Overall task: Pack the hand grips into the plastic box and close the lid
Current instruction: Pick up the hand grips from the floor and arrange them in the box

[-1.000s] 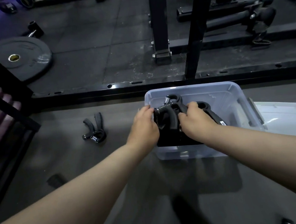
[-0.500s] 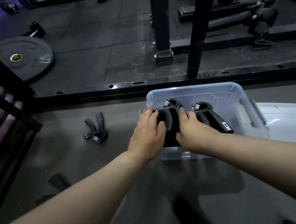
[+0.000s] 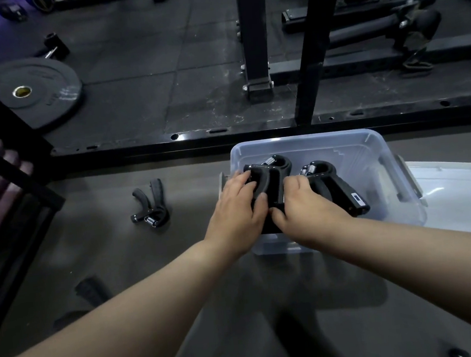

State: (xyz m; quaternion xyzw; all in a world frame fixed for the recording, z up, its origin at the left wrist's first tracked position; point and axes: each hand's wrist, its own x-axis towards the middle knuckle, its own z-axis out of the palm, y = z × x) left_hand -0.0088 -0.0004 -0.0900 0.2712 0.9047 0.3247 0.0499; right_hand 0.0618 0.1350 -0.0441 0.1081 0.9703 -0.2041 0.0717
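Left hand [image 3: 235, 207] and right hand [image 3: 303, 205] curled round one hand grip [image 3: 271, 173] inside the plastic box [image 3: 369, 145], long axis near-to-far, spring end toward the box's far wall, second grip [image 3: 336, 181] beside it, third grip [image 3: 150, 206] left of box

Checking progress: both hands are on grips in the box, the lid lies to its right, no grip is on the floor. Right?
No: the head view shows a grip on the floor, left of the box. The rest is right.
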